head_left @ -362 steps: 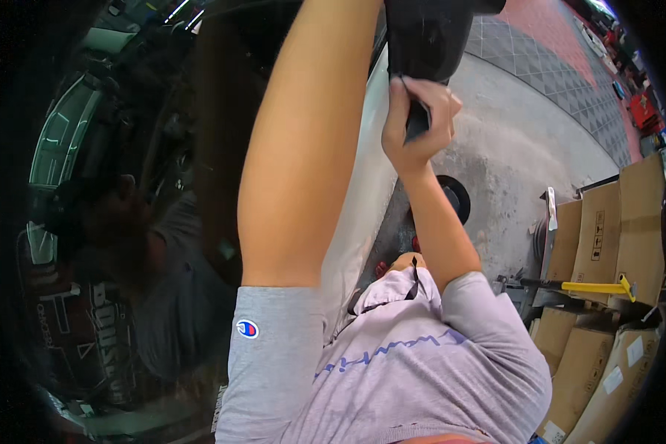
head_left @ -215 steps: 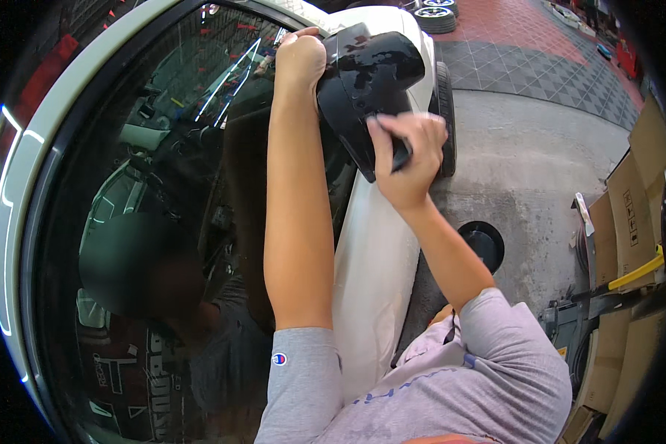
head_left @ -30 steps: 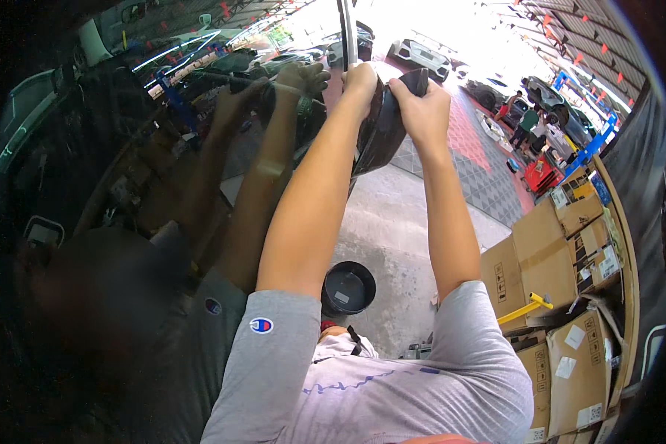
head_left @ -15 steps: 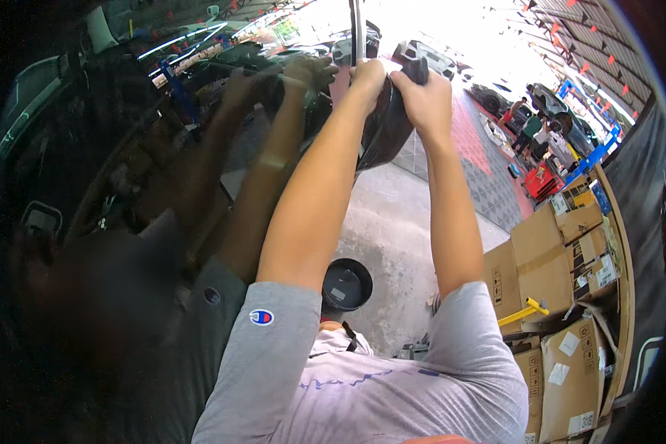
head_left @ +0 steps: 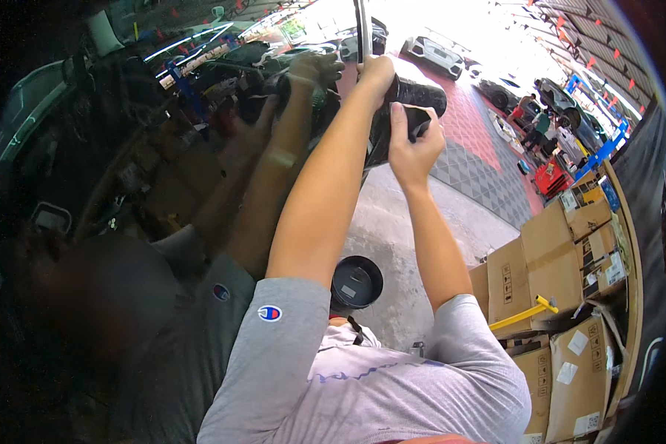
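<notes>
A black, glossy, wrinkled piece (head_left: 420,96) that looks like film lies by the car's side, around what may be the side mirror. Its edge is pinched between the thumb and fingers of my right hand (head_left: 416,144), with a dark fold showing inside the grip. My left hand (head_left: 378,76) is closed at the black piece's left end, beside the upright door trim (head_left: 362,29); its fingertips are hidden. Dark window glass (head_left: 163,185) fills the left side and mirrors my arms.
A black bucket (head_left: 357,283) stands on the concrete floor below my arms. Cardboard boxes (head_left: 551,259) are stacked at the right, with a yellow bar (head_left: 525,314) jutting out. Farther off are parked cars (head_left: 435,55), a red tool cart (head_left: 552,177) and people (head_left: 538,127) at work.
My right hand has come down and nearer, drawing the black film's edge and turning so its thumb points up. My left hand stays by the door trim. More of the black piece shows.
</notes>
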### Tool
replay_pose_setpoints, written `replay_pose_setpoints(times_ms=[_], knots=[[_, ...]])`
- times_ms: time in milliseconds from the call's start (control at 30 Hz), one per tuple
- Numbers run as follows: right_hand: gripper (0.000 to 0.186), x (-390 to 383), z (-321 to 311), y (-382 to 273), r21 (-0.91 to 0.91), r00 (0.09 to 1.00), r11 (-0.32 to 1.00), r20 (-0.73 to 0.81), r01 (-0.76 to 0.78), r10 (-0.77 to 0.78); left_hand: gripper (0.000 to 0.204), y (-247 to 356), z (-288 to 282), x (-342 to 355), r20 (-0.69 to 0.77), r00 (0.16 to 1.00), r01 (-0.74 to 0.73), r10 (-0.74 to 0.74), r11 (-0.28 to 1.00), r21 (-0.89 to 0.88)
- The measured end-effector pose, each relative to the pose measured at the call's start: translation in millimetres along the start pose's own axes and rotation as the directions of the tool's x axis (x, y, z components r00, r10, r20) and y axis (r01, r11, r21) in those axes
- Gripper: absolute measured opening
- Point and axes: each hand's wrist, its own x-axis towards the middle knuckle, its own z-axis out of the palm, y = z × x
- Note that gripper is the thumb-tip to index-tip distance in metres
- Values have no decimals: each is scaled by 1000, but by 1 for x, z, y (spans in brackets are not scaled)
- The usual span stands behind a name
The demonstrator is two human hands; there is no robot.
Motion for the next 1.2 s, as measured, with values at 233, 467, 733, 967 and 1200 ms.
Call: replay_pose_setpoints(times_ms=[233, 467, 733, 967, 1200], knots=[[32, 84, -7, 8, -146, 839, 930, 402, -337, 368, 58, -18, 2, 5, -11, 998, -63, 62, 998, -26], [48, 131, 7, 30, -317, 733, 915, 556, -250, 392, 44, -20, 19, 24, -32, 993, -112, 111, 993, -33], [32, 101, -6, 11, -189, 836, 944, 440, -270, 328, 43, -56, 4, 82, -81, 964, -253, 252, 967, -2], [24, 32, -5, -8, 135, 958, 949, 72, -284, 277, 33, -74, -4, 96, -111, 924, -350, 365, 927, 136], [21, 23, -4, 7, 107, 966, 968, -99, -229, 239, 31, -71, 4, 97, -18, 944, -321, 329, 931, 175]])
